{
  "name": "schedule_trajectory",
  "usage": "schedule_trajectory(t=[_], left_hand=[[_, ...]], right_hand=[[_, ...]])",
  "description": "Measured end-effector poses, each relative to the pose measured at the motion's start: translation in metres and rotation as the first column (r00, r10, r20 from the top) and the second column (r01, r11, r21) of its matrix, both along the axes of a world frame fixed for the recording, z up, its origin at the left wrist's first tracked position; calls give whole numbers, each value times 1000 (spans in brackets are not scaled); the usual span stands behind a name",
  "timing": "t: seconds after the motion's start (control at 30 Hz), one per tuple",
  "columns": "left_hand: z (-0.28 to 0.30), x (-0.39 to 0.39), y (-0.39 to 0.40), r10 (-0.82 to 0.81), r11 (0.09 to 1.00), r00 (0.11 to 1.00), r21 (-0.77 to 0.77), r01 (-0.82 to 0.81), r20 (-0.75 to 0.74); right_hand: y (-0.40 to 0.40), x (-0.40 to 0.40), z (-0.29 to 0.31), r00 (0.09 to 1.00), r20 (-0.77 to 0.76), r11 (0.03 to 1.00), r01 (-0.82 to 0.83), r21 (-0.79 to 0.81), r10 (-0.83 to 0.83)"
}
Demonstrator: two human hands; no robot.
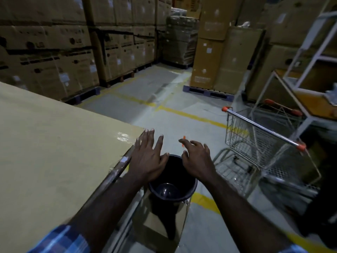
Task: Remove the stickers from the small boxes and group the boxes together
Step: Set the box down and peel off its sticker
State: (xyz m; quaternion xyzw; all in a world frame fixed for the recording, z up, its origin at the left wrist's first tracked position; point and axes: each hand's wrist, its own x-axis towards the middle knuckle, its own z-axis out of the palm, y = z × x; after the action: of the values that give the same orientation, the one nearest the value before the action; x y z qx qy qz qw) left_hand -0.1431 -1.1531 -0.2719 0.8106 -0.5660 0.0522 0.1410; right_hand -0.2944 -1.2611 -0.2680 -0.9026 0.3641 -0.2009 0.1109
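Standing in that dim warehouse aisle, I watched a person reach both arms out over a black bucket (172, 181) that sat on a cardboard box (160, 223) on the floor. The left hand (148, 157) was spread flat, fingers straight and apart, gripping nothing, hovering just past the near right corner of a big flat carton (54, 143) that filled the left side. Clear tape (123, 136) shone on that corner. The right hand (196, 157) hung over the far right side of the bucket rim with its fingers loosely bent; a small orange scrap (183, 141) showed right at its fingertips, but it was blurry and I honestly couldn't tell if the hand pinched it or if the scrap was loose. Could've been a sticker, can't say. Small boxes for the job weren't anywhere I could make out.

Inside the bucket there was something rounded and dark at the bottom, too murky to name. To the right stood a wire shopping cart (259, 143) with orange handle caps, and a white metal rack (310, 61) beyond it. Far back, stacked brown cartons (54, 42) on pallets lined the wall, with yellow lines (191, 115) on the grey floor. Blue checked sleeves (60, 241) showed at the near edge.
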Motion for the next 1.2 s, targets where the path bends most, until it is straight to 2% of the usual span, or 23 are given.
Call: schedule_trajectory(t=[0.17,0.27,0.57,0.7,0.97,1.2], left_hand=[[-50,22,-37,-79,995,997,64,80,-14],[-71,38,-57,-104,981,993,159,111,-49],[-107,77,-83,-219,924,970,297,241,-107],[-114,82,-91,-226,925,966,283,254,-129],[-123,80,-98,-222,907,966,336,255,-134],[-114,72,-96,-167,938,978,287,197,-128]], right_hand=[[-28,16,-40,988,-156,998,17,60,-8],[-43,29,-60,981,-193,993,39,114,-17],[-65,66,-95,958,-280,972,123,202,-64],[-75,75,-108,965,-255,969,116,217,-58],[-91,78,-118,951,-307,979,85,187,-24],[-98,73,-116,944,-329,986,31,166,26]])
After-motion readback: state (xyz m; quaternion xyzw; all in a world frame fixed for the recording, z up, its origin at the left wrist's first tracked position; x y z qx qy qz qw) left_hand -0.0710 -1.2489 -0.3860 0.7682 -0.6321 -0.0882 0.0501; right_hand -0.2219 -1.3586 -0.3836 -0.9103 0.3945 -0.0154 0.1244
